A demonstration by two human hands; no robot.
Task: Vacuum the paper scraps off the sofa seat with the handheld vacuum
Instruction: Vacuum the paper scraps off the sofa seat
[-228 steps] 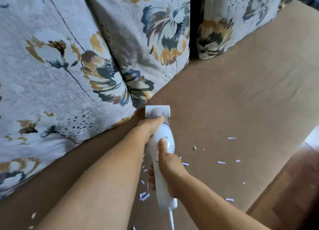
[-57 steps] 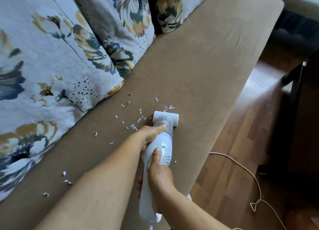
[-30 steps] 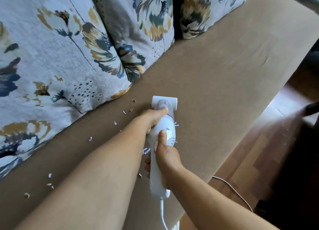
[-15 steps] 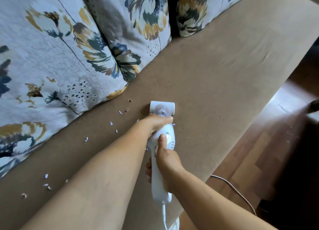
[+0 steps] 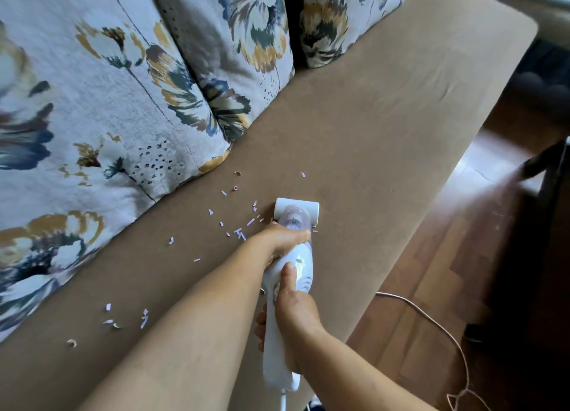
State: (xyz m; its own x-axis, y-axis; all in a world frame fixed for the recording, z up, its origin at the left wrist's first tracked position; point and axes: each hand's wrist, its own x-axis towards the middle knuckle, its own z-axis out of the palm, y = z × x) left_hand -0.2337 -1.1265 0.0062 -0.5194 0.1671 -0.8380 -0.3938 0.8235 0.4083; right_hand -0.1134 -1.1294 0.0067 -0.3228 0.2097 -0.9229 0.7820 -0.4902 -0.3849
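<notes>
Handheld vacuum: your left hand and right hand both grip it firmly; paper scraps lie at its nozzle's nine o'clock on the sofa seat.

Soft daylight, even exposure, wide-angle view.
Bright patch glares on the wooden floor at right; far right corner falls dark. Floral cushions smear with motion blur at the left edge; sofa seat edge bows from lens distortion.
</notes>
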